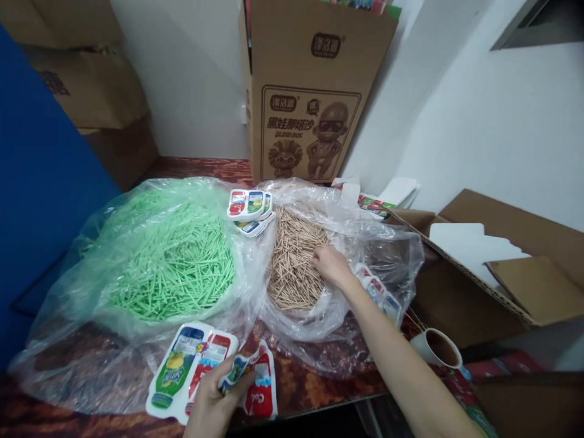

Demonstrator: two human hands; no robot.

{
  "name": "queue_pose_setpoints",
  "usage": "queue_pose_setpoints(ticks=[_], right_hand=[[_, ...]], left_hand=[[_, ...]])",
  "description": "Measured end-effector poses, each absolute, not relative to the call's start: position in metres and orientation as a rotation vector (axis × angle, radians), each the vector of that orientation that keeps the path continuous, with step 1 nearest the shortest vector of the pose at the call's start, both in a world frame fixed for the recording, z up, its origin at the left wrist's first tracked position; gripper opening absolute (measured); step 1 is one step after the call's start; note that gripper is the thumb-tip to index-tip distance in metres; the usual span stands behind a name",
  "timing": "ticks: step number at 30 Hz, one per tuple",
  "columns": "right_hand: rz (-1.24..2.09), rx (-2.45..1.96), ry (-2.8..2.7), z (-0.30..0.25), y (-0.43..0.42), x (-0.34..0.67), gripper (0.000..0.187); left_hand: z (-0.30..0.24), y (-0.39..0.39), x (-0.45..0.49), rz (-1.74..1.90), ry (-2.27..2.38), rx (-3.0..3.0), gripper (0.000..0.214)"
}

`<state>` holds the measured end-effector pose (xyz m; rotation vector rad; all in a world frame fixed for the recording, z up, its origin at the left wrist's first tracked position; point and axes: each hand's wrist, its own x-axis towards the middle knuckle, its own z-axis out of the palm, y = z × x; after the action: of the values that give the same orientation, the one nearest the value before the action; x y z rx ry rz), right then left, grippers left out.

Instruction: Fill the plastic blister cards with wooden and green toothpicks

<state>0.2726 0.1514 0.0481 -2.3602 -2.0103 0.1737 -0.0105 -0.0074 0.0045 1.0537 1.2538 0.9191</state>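
Observation:
My left hand [214,395] is at the table's front edge, fingers closed round a strip of white plastic packs printed with soda bottles [191,365]. My right hand [331,264] reaches into a clear bag of tan wooden sticks [292,261]; its fingers curl down into the pile and what they grip is hidden. Left of that lies a clear bag heaped with green sticks [168,261]. More of the printed packs [249,210] rest on top between the two bags, and another strip [378,292] lies under my right forearm.
A tall printed cardboard box [310,91] stands at the back. An open flat carton [493,267] lies to the right. A white cup with brown liquid [438,348] sits near the front right. Blue panel [41,182] at left; the wooden table [314,383] shows in front.

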Motion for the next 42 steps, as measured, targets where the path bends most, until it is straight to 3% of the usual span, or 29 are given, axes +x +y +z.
queue_pose_setpoints(ticks=[11,17,21,30,42], right_hand=[[0.145,-2.511,-2.136,0.046,0.179,0.250,0.027],[0.369,-2.468,-2.101,0.033,0.186,0.249,0.033],[0.540,-2.362,-1.960,0.037,0.191,0.273,0.021],[0.799,-2.090,-1.652,0.027,0.196,0.295,0.016],[0.642,-2.043,-1.710,0.029,0.186,0.293,0.019]], left_hand=[[0.005,-0.015,-0.014,0.950,1.258,0.971,0.029],[0.005,-0.014,-0.002,0.928,1.212,0.992,0.026],[0.006,-0.014,-0.004,0.916,1.236,0.938,0.029],[0.005,-0.020,-0.006,0.930,1.233,0.835,0.033],[-0.003,-0.020,-0.015,0.952,1.246,0.725,0.033]])
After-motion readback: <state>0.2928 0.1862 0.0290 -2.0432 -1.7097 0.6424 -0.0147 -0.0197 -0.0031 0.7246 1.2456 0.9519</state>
